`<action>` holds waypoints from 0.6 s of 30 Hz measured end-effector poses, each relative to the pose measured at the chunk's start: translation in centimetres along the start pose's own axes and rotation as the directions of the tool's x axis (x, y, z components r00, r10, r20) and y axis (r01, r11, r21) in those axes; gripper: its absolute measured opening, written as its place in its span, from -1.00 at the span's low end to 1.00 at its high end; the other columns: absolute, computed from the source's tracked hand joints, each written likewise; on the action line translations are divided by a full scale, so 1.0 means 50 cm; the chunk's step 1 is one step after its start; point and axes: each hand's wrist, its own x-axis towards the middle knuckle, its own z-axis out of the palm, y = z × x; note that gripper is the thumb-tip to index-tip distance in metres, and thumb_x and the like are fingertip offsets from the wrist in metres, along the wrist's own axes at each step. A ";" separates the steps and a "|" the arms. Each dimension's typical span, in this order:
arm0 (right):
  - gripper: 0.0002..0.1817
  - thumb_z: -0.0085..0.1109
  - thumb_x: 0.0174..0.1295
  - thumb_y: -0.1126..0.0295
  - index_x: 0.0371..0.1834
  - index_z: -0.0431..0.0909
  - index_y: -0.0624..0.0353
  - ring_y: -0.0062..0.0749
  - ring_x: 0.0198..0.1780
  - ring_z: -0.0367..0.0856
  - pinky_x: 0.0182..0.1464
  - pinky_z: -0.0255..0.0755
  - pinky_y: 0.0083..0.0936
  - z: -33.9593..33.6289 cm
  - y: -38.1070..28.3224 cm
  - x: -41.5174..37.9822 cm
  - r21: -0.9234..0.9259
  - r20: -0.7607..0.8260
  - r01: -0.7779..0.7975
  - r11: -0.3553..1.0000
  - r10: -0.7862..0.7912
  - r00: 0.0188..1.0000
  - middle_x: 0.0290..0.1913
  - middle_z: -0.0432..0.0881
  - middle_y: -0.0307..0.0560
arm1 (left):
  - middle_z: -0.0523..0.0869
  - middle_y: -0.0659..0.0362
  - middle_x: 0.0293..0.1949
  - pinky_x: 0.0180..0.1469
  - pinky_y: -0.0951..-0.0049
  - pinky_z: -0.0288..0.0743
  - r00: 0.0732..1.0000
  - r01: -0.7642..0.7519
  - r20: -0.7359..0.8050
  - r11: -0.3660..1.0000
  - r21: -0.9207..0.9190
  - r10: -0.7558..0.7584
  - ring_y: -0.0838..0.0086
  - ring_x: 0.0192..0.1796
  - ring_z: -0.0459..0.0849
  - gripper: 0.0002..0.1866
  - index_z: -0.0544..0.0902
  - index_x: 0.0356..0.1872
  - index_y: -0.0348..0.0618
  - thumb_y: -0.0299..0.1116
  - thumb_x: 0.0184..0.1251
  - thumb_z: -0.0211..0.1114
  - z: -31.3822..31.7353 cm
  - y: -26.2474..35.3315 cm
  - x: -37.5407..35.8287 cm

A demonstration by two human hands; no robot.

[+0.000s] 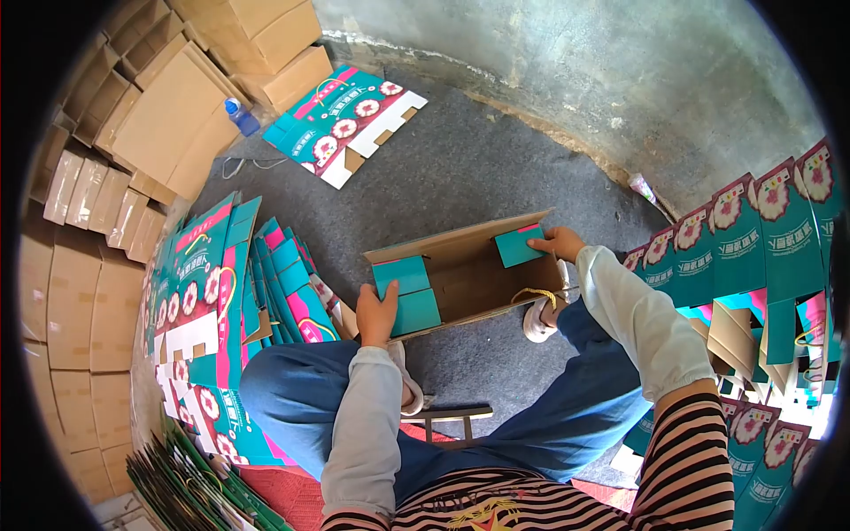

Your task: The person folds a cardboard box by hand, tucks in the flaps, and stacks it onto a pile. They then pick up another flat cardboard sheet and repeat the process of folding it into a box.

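Observation:
A cardboard gift box (465,296) stands between my knees, brown inside, with its top open toward me. At its left end, teal flaps (409,311) are folded inward, and my left hand (376,314) grips that end with the thumb over the flap. Another teal flap (516,248) with a pink edge shows at the right end. My right hand (560,243) is closed on this flap and the box's edge, fingers bent over it. A yellow cord handle (534,295) hangs at the near right side. The box's underside is hidden.
Flat teal boxes (292,283) are stacked by my left knee. One printed box (341,124) lies flat on the grey floor ahead, near a blue bottle (241,117). Rows of assembled boxes (739,230) stand right. Brown cartons (75,327) line the left; a concrete wall (620,80) stands behind.

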 end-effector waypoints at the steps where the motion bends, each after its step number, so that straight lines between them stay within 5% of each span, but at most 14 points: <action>1: -0.43 0.32 0.02 -0.11 -0.25 0.66 0.27 -0.39 -0.43 0.62 -0.39 0.50 -0.48 -0.008 -0.010 -0.003 -0.019 0.026 -0.002 1.000 0.003 1.000 -0.40 0.66 -0.05 | 0.59 -0.07 -0.37 -0.20 0.19 0.41 0.998 -0.058 -0.037 0.998 -0.008 0.058 0.07 -0.27 0.57 -0.55 0.50 -0.32 -0.34 -0.07 0.12 0.35 0.004 -0.010 0.003; 5: -0.44 0.35 0.05 0.01 -0.08 0.58 0.28 -0.44 -0.48 0.59 -0.46 0.46 -0.50 -0.053 -0.028 -0.020 0.082 0.096 -0.044 0.996 0.036 0.995 -0.44 0.63 -0.09 | 0.49 0.02 -0.39 -0.24 0.22 0.38 0.958 -0.218 -0.178 0.974 0.060 0.226 0.15 -0.30 0.51 -0.63 0.51 -0.38 -0.25 -0.13 0.10 0.38 -0.016 0.022 -0.006; 10: -0.56 0.25 0.16 0.22 0.08 0.49 0.17 -0.49 -0.32 0.58 -0.33 0.49 -0.52 -0.111 -0.053 -0.028 0.103 0.130 0.080 0.991 -0.093 0.987 -0.35 0.60 -0.18 | 0.51 0.02 -0.29 -0.17 0.24 0.39 0.960 -0.278 0.032 0.960 0.032 0.277 0.17 -0.20 0.51 -0.63 0.56 -0.40 -0.16 -0.03 0.13 0.36 -0.068 0.072 -0.030; 13: -0.70 0.14 0.17 0.38 -0.02 0.55 0.17 -0.52 -0.35 0.59 -0.35 0.47 -0.51 -0.128 -0.085 -0.037 0.277 -0.118 0.275 0.920 -0.251 0.961 -0.33 0.63 -0.15 | 0.54 -0.04 -0.19 -0.08 0.23 0.40 0.931 -0.338 0.149 0.941 0.008 0.333 0.13 -0.12 0.51 -0.52 0.58 -0.34 -0.21 0.08 0.09 0.36 -0.082 0.091 -0.049; 16: -0.80 0.14 0.18 0.31 -0.17 0.61 0.10 -0.42 -0.28 0.61 -0.27 0.47 -0.44 -0.135 -0.125 -0.058 0.003 -0.105 0.473 0.881 -0.470 0.876 -0.28 0.63 -0.14 | 0.54 -0.09 -0.14 -0.03 0.20 0.40 0.903 -0.395 0.219 0.914 0.088 0.370 0.09 -0.08 0.51 -0.40 0.56 -0.29 -0.31 0.14 0.03 0.38 -0.095 0.109 -0.066; 18: -0.80 0.17 0.16 0.23 -0.27 0.61 0.09 -0.32 -0.23 0.61 -0.23 0.45 -0.37 -0.134 -0.167 -0.099 -0.372 -0.003 0.499 0.783 -0.539 0.842 -0.25 0.62 -0.10 | 0.53 -0.12 -0.13 -0.04 0.18 0.40 0.890 -0.426 0.252 0.889 0.168 0.379 0.06 -0.09 0.51 -0.37 0.54 -0.28 -0.37 0.13 0.00 0.40 -0.100 0.122 -0.069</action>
